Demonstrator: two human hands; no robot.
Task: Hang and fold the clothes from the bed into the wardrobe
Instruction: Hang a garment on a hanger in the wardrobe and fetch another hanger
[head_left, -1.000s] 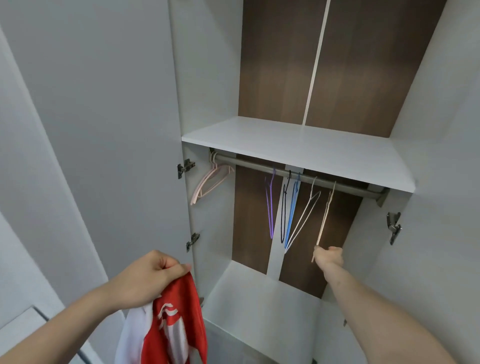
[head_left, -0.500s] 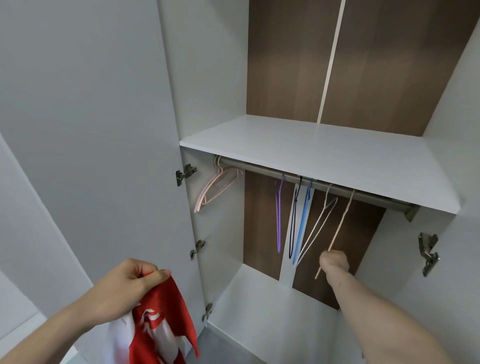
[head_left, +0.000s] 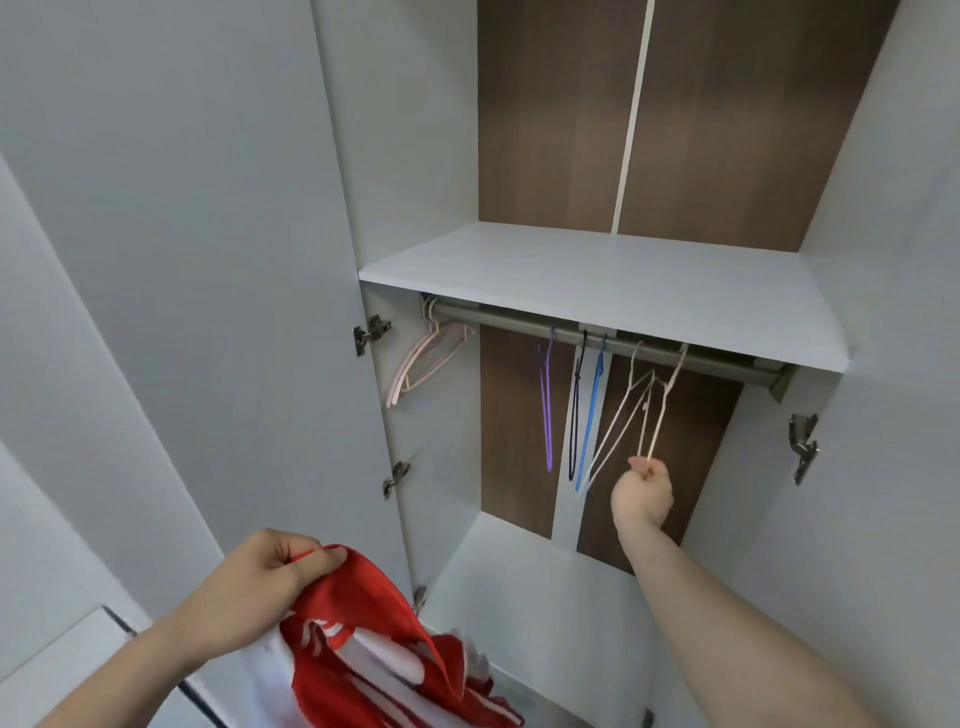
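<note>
Presently, the wardrobe (head_left: 597, 291) stands with its doors open, and a white shelf (head_left: 623, 280) crosses it above a metal rail (head_left: 519, 325). The right hand (head_left: 643, 491) is raised inside the wardrobe, its fingers (head_left: 640, 467) pinched shut on the lower end of a pale wire hanger (head_left: 655, 410), whose hook sits at the rail. Just left of it hang a second pale hanger (head_left: 615, 421), a blue hanger (head_left: 589, 421), a dark hanger (head_left: 574, 415) and a purple hanger (head_left: 545, 410) — all bare. A cluster of pink hangers (head_left: 423, 364) rests tilted at the rail's far left end, near the side wall. The left hand (head_left: 254, 592) is low and outside the wardrobe, fingers curled tight around a bunched red and white garment (head_left: 374, 654), which droops below the hand — well apart from the rail. Metal hinges (head_left: 370, 332) are fixed along both sides of the opening.
</note>
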